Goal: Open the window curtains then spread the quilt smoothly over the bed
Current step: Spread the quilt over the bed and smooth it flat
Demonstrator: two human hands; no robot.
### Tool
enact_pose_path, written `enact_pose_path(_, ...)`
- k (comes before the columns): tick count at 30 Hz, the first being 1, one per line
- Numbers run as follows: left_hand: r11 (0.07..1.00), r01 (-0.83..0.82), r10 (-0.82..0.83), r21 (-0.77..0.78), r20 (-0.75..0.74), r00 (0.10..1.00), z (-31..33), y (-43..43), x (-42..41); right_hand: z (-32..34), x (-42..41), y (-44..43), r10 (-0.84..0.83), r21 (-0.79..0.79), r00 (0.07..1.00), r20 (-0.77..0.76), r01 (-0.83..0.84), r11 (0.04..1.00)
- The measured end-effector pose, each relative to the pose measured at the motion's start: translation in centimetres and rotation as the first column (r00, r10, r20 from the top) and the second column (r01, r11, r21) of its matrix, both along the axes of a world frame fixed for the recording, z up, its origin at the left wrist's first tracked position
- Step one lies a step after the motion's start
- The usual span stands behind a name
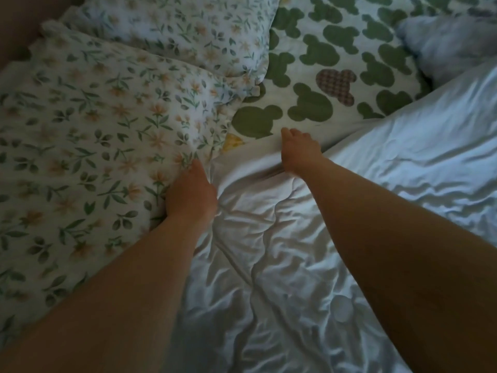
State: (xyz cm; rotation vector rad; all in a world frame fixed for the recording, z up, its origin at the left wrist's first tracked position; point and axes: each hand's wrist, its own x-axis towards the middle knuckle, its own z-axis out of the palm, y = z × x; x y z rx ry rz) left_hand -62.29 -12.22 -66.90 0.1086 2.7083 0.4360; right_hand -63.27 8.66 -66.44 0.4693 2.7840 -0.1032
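A wrinkled white quilt (295,251) covers the lower and right part of the bed. My left hand (192,193) is closed on the quilt's top edge where it meets a floral pillow (88,135). My right hand (298,150) grips the same edge further right, fingers curled over the fold, just below a pillow with green mouse-head shapes (330,76). Both forearms reach in from the bottom. No curtains or window are in view.
A second floral pillow (188,30) lies behind the first. A pale lilac pillow (451,47) sits at the top right. A brown headboard or wall (18,30) shows at the top left. The room is dim.
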Motion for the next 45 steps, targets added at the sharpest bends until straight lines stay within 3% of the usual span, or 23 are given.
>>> enact_pose_path(6, 0.994, 0.101, -0.103, -0.036, -0.074, 0.992, -1.5, 0.5, 0.0, -1.6, -1.6, 2.8, -0.032, -0.060, 0.978, 0.204, 0.045, 0.997)
enact_pose_path(10, 0.987, 0.161, -0.163, -0.026, -0.129, 0.978, -2.2, 0.3, 0.5, -2.5, -1.5, 4.0, -0.063, -0.004, 0.945, 0.322, 0.068, 0.998)
enact_pose_path(14, 0.990, 0.141, -0.137, 0.022, -0.140, 0.981, -2.0, 0.1, 0.1, -2.6, -1.1, 4.3, -0.206, 0.041, 0.974, 0.090, 0.203, 0.978)
enact_pose_path(17, 0.988, 0.130, -0.109, 0.084, -0.216, 0.970, -1.2, 0.2, -0.3, -0.9, -3.4, 3.7, -0.325, -0.089, 0.932, -0.159, 0.314, 0.945)
enact_pose_path(21, 0.976, 0.031, 0.038, 0.216, -0.309, 0.950, 0.4, 0.1, -2.2, 3.3, -9.8, 1.5, -0.311, -0.301, 0.844, -0.436, 0.189, 0.935)
enact_pose_path(24, 0.958, -0.091, 0.180, 0.273, -0.320, 0.930, 1.2, -1.1, -4.2, 6.1, -14.5, -1.7, -0.210, -0.362, 0.831, -0.516, 0.011, 0.932)
enact_pose_path(28, 0.946, -0.194, 0.272, 0.261, -0.306, 0.913, 1.0, -3.1, -4.8, 4.7, -16.7, -5.0, -0.051, -0.386, 0.916, -0.397, -0.117, 0.915)
enact_pose_path(32, 0.957, -0.221, 0.263, 0.189, -0.237, 0.935, 0.1, -3.3, -4.4, 0.8, -14.3, -5.5, -0.054, -0.562, 0.994, -0.098, -0.011, 0.827)
enact_pose_path(36, 0.962, -0.234, 0.261, 0.140, -0.229, 0.938, -0.2, -2.8, -4.2, -0.8, -11.4, -5.4, -0.102, -0.636, 0.990, -0.094, 0.020, 0.772)
enact_pose_path(40, 0.947, -0.231, 0.282, 0.225, -0.232, 0.931, 0.0, -3.2, -2.8, -1.5, -8.2, -6.2, -0.072, -0.617, 0.996, -0.054, 0.023, 0.787)
enact_pose_path(45, 0.932, -0.261, 0.300, 0.250, -0.132, 0.945, 1.2, -5.0, 1.1, -1.0, -2.3, -7.9, -0.051, -0.592, 0.999, 0.015, 0.050, 0.804)
